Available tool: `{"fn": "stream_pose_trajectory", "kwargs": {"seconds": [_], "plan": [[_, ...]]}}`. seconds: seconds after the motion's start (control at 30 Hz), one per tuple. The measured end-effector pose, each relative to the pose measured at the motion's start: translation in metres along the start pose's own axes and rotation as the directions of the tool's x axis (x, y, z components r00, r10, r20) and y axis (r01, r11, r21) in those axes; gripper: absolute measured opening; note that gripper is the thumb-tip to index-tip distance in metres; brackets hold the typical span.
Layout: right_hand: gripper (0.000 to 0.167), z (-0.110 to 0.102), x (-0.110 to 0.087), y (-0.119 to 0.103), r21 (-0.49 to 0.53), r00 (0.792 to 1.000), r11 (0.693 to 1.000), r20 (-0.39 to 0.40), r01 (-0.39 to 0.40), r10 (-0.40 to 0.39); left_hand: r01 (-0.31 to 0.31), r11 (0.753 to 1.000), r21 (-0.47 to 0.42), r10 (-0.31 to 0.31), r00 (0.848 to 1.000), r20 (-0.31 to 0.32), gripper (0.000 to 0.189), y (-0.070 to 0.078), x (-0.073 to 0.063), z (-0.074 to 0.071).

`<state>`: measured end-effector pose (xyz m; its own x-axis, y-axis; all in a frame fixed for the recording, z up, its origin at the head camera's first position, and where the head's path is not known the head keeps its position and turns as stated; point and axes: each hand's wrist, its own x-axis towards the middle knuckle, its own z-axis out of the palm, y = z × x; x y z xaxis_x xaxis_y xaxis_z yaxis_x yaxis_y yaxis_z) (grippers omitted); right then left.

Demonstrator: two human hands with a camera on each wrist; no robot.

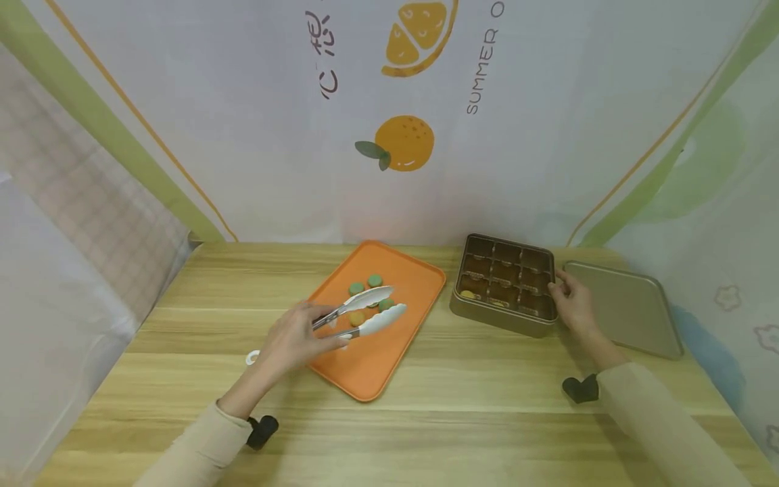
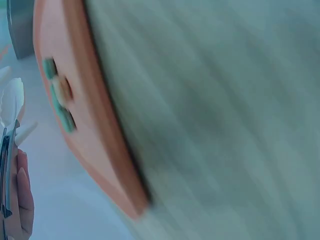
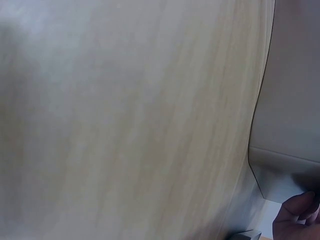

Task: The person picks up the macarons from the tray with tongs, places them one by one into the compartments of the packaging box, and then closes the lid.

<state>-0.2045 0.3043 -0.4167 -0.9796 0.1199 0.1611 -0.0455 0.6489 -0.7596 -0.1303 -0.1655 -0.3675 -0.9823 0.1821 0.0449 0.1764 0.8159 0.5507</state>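
My left hand (image 1: pixel 293 340) grips metal tongs (image 1: pixel 331 316) with white scalloped tips. Those tips are spread apart above the orange tray (image 1: pixel 359 375), with nothing between them. On the tray lie several small round green macarons (image 1: pixel 374 279) and a yellow macaron (image 1: pixel 356 318), partly overlapped by the tongs in the head view. My right hand (image 1: pixel 573 302) holds the right side of a brown divided box (image 1: pixel 499 320), its fingers at the rim. Yellow pieces (image 1: pixel 468 295) sit in the box's front compartments. In the right wrist view the fingers (image 3: pixel 296 210) curl at the box's corner.
A flat brown lid (image 1: pixel 633 311) lies right of the box, beyond my right hand. A printed cloth (image 1: pixel 274 169) hangs along the table's back edge. The wooden table (image 1: pixel 450 433) extends in front of the tray and box.
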Motion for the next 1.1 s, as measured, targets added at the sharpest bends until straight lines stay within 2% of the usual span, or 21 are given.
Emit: {"fn": "stream_pose_trajectory", "kwargs": {"seconds": [0.2,0.43,0.6,0.8,1.1], "plan": [[0.047,0.000,-0.001,-0.001,0.007,1.000,1.000,0.000,-0.010,0.010,0.025,0.999,0.048,-0.024,0.999,-0.027,0.057,-0.023,-0.017,-0.015],[0.047,-0.001,-0.002,-0.001,0.017,1.000,1.000,0.015,0.005,-0.005,0.029,0.993,0.118,-0.025,0.999,-0.037,0.062,-0.038,-0.025,-0.018],[0.046,0.000,-0.002,0.000,0.025,1.000,1.000,0.006,0.017,-0.017,0.033,0.991,0.129,-0.028,0.999,-0.037,0.057,-0.043,-0.026,-0.017],[0.049,0.001,-0.001,0.002,0.008,1.000,1.000,0.020,-0.004,0.004,0.032,0.988,0.148,-0.029,0.999,-0.026,0.054,-0.046,-0.024,-0.016],[0.047,0.000,0.000,0.002,0.016,1.000,1.000,0.009,0.008,-0.008,0.004,0.989,0.148,0.000,0.999,-0.032,0.043,-0.046,-0.022,-0.013]]}}
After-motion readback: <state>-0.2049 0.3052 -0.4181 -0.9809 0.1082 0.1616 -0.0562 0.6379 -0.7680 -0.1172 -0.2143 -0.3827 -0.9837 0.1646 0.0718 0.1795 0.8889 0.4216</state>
